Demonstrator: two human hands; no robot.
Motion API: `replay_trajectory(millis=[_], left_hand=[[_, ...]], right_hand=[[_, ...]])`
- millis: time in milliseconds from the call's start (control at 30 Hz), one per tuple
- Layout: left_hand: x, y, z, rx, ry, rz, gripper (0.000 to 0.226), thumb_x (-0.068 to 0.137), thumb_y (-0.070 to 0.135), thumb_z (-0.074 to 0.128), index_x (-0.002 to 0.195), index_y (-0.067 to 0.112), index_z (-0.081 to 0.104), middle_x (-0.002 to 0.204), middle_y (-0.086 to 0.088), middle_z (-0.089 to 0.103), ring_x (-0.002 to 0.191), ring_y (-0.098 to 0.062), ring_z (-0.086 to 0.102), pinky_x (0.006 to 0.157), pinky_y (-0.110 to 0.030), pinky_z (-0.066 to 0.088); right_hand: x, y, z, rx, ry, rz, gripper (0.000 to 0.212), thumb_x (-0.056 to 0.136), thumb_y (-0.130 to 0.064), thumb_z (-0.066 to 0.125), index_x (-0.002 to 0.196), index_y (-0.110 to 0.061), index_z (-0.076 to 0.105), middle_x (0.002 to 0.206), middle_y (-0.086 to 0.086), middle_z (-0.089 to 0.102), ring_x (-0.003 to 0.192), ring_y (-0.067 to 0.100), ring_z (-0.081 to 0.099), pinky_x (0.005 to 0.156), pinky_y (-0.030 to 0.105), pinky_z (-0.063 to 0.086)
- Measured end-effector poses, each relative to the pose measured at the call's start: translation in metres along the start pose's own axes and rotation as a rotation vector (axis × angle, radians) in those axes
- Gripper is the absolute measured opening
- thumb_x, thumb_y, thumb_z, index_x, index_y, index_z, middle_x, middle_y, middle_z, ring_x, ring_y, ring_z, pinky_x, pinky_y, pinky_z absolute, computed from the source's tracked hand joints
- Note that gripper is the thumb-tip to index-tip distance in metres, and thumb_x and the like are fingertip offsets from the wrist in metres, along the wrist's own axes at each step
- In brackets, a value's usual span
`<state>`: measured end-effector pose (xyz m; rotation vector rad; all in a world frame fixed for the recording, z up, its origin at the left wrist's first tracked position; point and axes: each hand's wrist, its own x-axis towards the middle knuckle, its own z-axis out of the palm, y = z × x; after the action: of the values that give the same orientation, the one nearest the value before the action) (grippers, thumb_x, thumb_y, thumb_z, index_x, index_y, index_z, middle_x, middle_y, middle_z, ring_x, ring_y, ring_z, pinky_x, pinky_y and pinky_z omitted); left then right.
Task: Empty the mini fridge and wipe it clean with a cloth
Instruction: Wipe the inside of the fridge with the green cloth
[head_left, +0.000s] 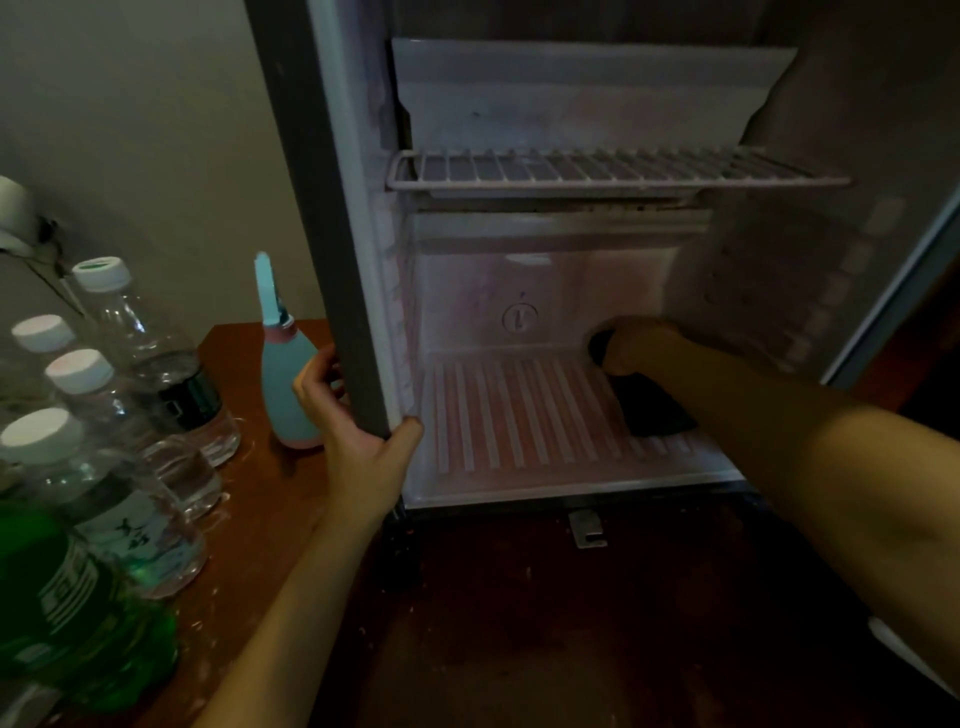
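Head view: left hand (358, 436) clasps fridge (353, 260) edge; right hand (639, 345) holds cloth (654, 410) against rear-right corner.

- Back wall of fridge (467, 291): moulded circle (520, 317) enclosing one mark resembling "1"; reading uncertain.
- Green bottle (78, 613): large white lettering on the label; blurred, not legible.
- Front water bottle (122, 522): dark characters on a pale label; not legible.
- Rear water bottle (171, 374): dark label band; no text legible.
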<state>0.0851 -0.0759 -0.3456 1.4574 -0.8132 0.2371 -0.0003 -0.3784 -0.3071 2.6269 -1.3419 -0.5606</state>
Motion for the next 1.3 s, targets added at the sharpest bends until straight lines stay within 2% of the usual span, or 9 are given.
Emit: replay_trajectory(millis=[233, 400, 500, 567, 733, 900, 1000, 1133, 1300], left_hand=[[-0.001, -0.003, 0.001, -0.014, 0.004, 0.000, 0.079, 0.066, 0.033, 0.067, 0.127, 0.045, 0.018, 0.134, -0.015, 0.032, 0.124, -0.023, 0.044, 0.093, -0.041, 0.051], [-0.003, -0.002, 0.003, -0.012, 0.026, -0.036, 0.083, 0.063, 0.038, 0.066, 0.122, 0.064, 0.013, 0.137, -0.010, 0.032, 0.126, -0.021, 0.042, 0.094, -0.035, 0.048], [-0.002, -0.003, 0.002, -0.007, 0.037, -0.036, 0.082, 0.063, 0.037, 0.067, 0.121, 0.064, 0.015, 0.135, -0.011, 0.034, 0.124, -0.022, 0.043, 0.097, -0.047, 0.047], [-0.001, -0.005, 0.003, 0.008, 0.038, -0.028, 0.082, 0.064, 0.035, 0.067, 0.121, 0.062, 0.015, 0.134, -0.012, 0.034, 0.124, -0.022, 0.043, 0.097, -0.050, 0.047], [-0.002, -0.005, 0.003, 0.008, 0.039, -0.035, 0.079, 0.064, 0.037, 0.065, 0.121, 0.062, 0.015, 0.133, -0.012, 0.034, 0.122, -0.022, 0.044, 0.095, -0.041, 0.047], [-0.002, -0.002, 0.004, -0.006, 0.048, -0.011, 0.076, 0.064, 0.037, 0.064, 0.127, 0.039, 0.021, 0.131, -0.016, 0.035, 0.119, -0.021, 0.046, 0.087, -0.023, 0.045], [-0.003, -0.003, 0.004, 0.002, 0.054, -0.005, 0.076, 0.066, 0.034, 0.064, 0.128, 0.030, 0.022, 0.131, -0.016, 0.034, 0.119, -0.020, 0.045, 0.089, -0.027, 0.047], [-0.002, -0.006, 0.003, 0.000, 0.049, -0.038, 0.075, 0.067, 0.032, 0.066, 0.126, 0.040, 0.021, 0.132, -0.014, 0.034, 0.122, -0.021, 0.046, 0.093, -0.041, 0.050], [-0.003, -0.004, 0.004, 0.013, 0.050, -0.065, 0.080, 0.066, 0.032, 0.064, 0.133, 0.030, 0.021, 0.133, -0.014, 0.033, 0.123, -0.022, 0.044, 0.089, -0.025, 0.046]], right_hand=[[-0.067, 0.015, 0.019, 0.007, -0.052, 0.089, 0.051, 0.095, -0.034, 0.045, 0.141, -0.012, 0.042, 0.145, 0.010, 0.041, 0.128, 0.030, 0.044, 0.100, 0.044, 0.043], [-0.126, 0.025, 0.041, 0.120, 0.007, 0.145, 0.044, 0.095, -0.037, 0.041, 0.123, -0.008, 0.057, 0.128, 0.010, 0.056, 0.110, 0.027, 0.055, 0.089, 0.033, 0.047], [-0.163, 0.032, 0.042, 0.231, 0.009, 0.070, 0.042, 0.097, -0.036, 0.038, 0.121, -0.006, 0.056, 0.124, 0.012, 0.057, 0.105, 0.025, 0.056, 0.078, 0.024, 0.041], [-0.183, 0.038, 0.033, 0.284, 0.074, 0.017, 0.038, 0.095, -0.029, 0.048, 0.123, -0.005, 0.052, 0.126, 0.013, 0.055, 0.109, 0.026, 0.056, 0.076, 0.024, 0.040], [-0.167, 0.037, -0.008, 0.378, 0.419, -0.168, 0.048, 0.083, -0.017, 0.063, 0.127, -0.012, 0.043, 0.119, 0.016, 0.057, 0.103, 0.034, 0.058, 0.073, 0.032, 0.047], [-0.105, 0.012, 0.003, 0.354, 0.252, -0.423, 0.043, 0.088, -0.023, 0.060, 0.129, -0.020, 0.049, 0.131, 0.008, 0.055, 0.113, 0.026, 0.054, 0.094, 0.032, 0.044], [-0.092, -0.001, 0.011, 0.341, 0.113, -0.437, 0.041, 0.090, -0.027, 0.061, 0.128, -0.014, 0.055, 0.132, 0.009, 0.054, 0.114, 0.025, 0.053, 0.094, 0.027, 0.040], [-0.113, 0.004, 0.020, 0.361, 0.107, -0.437, 0.044, 0.088, -0.017, 0.060, 0.131, -0.013, 0.053, 0.132, 0.009, 0.054, 0.114, 0.025, 0.053, 0.094, 0.029, 0.045], [-0.178, 0.022, 0.056, 0.457, 0.131, -0.466, 0.043, 0.084, -0.006, 0.055, 0.126, -0.016, 0.057, 0.124, 0.006, 0.058, 0.107, 0.023, 0.057, 0.089, 0.034, 0.051]])
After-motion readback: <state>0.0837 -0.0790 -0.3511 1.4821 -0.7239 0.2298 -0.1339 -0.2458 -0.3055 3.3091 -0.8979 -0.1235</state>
